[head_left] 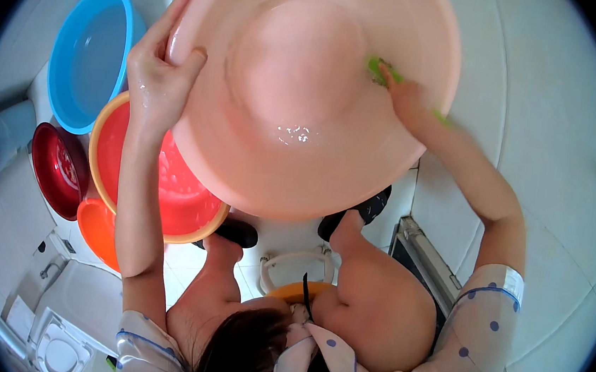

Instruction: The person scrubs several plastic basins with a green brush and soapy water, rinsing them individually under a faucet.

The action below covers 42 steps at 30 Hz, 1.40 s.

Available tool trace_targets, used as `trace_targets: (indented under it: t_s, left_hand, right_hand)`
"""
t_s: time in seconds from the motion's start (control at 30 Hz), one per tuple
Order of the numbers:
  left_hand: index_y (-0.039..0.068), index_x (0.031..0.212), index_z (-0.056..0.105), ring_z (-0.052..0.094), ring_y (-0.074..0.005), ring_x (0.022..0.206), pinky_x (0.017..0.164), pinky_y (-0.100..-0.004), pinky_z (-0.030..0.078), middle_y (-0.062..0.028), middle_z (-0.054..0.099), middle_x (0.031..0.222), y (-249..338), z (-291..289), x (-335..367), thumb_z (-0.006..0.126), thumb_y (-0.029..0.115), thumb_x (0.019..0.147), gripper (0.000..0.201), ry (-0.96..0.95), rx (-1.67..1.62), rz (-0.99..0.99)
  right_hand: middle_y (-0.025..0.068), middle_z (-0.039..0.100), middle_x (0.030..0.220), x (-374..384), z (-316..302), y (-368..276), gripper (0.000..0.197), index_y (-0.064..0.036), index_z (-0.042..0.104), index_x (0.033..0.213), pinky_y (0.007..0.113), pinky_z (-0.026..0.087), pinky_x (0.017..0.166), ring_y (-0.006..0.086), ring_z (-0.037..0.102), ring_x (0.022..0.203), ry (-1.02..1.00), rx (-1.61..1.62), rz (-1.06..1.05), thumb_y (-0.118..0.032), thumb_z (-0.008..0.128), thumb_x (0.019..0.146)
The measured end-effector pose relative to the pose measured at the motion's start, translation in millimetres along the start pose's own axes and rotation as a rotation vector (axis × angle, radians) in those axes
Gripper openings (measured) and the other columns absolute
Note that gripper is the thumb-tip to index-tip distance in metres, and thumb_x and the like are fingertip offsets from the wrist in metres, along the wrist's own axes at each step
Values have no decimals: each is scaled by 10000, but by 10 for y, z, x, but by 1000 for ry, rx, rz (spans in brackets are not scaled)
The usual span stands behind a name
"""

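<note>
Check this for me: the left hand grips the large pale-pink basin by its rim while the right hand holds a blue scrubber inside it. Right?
Not quite: the head view shows the scrubber is green, not blue. The left hand does grip the large pale-pink basin by its rim, and the right hand holds the scrubber inside it.

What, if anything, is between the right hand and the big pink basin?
Only the green scrubber, held by the right hand at the inside of the pink basin; nothing else visible stands in the way.

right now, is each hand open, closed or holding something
Left hand: holding the pink basin by its edge.
Right hand: holding a green scrubber against the basin.
</note>
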State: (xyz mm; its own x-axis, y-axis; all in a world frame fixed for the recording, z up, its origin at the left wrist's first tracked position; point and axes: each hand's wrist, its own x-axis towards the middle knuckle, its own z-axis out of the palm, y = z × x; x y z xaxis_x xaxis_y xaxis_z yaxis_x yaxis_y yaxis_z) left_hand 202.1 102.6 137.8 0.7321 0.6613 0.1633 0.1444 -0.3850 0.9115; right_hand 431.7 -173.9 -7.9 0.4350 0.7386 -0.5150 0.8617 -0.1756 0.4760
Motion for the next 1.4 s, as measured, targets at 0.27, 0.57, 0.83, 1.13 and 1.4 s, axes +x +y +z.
trace_targets:
  t_s: [0.27, 0.57, 0.83, 1.13, 1.4]
  left_hand:
    - [21, 1264, 443, 537, -129, 1030, 857, -239, 432, -79, 498, 1247, -188, -92, -157, 532, -46, 712, 563, 50, -42, -21]
    - [43, 1245, 473, 527, -155, 1062, 887, -262, 418, -78, 526, 1218, -193, -87, -199, 510, -65, 726, 531, 64, -15, -32]
    - [85, 1260, 473, 480, -1, 626, 545, -140, 357, -14, 627, 872, -347, -284, -102, 609, 90, 765, 513, 151, 166, 35]
    - [91, 1248, 490, 531, -27, 660, 599, -165, 408, -19, 635, 841, -28, -100, -41, 586, 28, 728, 532, 127, 124, -5]
    - [96, 1243, 495, 589, -69, 776, 657, -187, 453, -56, 640, 966, 31, -10, -29, 575, -7, 721, 538, 230, 12, 32]
  right_hand:
    - [232, 606, 817, -749, -359, -1276, 378, 28, 434, 1162, 451, 473, 625, 340, 613, 729, -265, 802, -377, -125, 415, 817]
    - [275, 352, 1293, -659, -2183, -1630, 559, -37, 115, 1385, 371, 318, 958, 393, 432, 1114, -123, 2073, -210, -307, 301, 932]
    - [232, 607, 821, -1131, -895, -880, 574, -96, 255, 1355, 456, 466, 649, 363, 608, 728, -383, 1051, -433, -186, 466, 829]
    - [159, 607, 745, -62, -296, -140, 549, -165, 251, 1362, 399, 476, 586, 293, 599, 653, -160, 362, -89, -199, 446, 850]
    - [224, 603, 824, -455, -530, -935, 534, 49, 275, 1307, 427, 476, 602, 329, 600, 660, -222, 824, -102, -160, 419, 836]
